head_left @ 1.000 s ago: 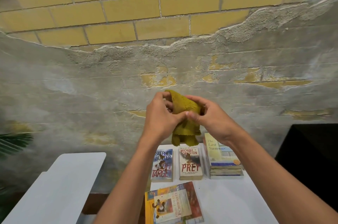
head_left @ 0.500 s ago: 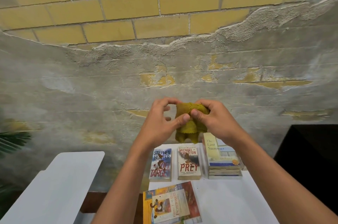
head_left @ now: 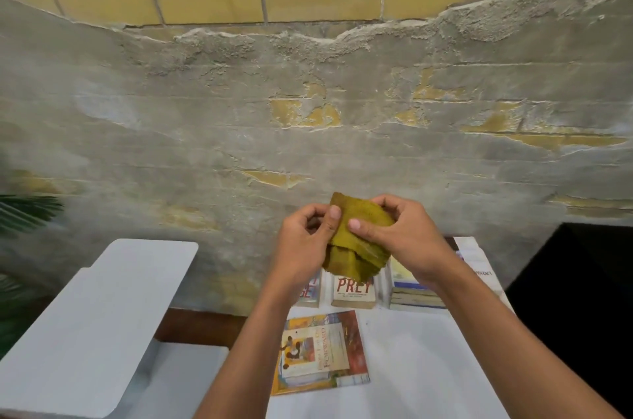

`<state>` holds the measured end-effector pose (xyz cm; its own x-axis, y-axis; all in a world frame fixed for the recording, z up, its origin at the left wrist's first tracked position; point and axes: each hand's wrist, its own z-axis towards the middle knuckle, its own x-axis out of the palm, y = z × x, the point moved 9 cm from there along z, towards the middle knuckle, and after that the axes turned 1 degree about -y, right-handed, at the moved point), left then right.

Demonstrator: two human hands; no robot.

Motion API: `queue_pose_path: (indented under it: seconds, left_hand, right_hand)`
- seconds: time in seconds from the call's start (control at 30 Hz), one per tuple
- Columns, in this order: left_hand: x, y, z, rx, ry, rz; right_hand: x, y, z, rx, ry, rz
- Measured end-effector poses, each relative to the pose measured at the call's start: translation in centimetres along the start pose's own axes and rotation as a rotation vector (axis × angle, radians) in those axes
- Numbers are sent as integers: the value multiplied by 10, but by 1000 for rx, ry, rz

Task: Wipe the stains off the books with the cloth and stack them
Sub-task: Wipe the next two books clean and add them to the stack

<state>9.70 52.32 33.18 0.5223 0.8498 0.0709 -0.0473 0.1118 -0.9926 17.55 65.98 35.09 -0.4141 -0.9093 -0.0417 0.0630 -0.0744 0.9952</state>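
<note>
Presently, the cloth is held in the air by both hands, above the far end of the white table. It is mustard-yellow, coarse in texture, folded into a thick pad with layered edges hanging at its lower side. The left hand pinches its left edge, thumb on the front face. The right hand grips its right side, thumb pressed across the front, fingers curled behind.

Below the cloth, a book titled PREY lies flat; to its left a partly hidden book; to its right a stack of books. Nearer than PREY lies a book titled FORWARD, cover up.
</note>
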Motion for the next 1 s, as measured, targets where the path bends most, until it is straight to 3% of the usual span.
queue_pose_path:
  seconds: [0.1, 0.27, 0.4, 0.6, 0.7, 0.77, 0.87, 1.0]
  left_hand:
    - [-5, 29, -9, -67, 32, -114]
    - [-19, 73, -23, -118, -132, -256]
    - [-30, 126, -40, -170, -268, -200]
    - [-62, 186, -94, -218, -528, 210]
    - [-111, 232, -146, -310, -807, 367]
    - [-138, 268, -180, -401, -896, 510]
    - [-156, 308, -213, -603, -857, 756]
    - [-156, 341, -230, -821, -635, 965]
  right_hand:
    - [1, -24, -1, 88, -56, 168]
    - [29, -81, -14, 336, 28, 495]
    - [47, -124, -25, 433, 57, 530]
    - [42, -196, -38, 548, -43, 214]
    - [39, -226, -40, 567, 53, -172]
    - [38, -240, -37, 518, 134, -390]
    - [46, -262, -35, 445, 262, -606]
    - [57, -286, -29, 346, 327, -885]
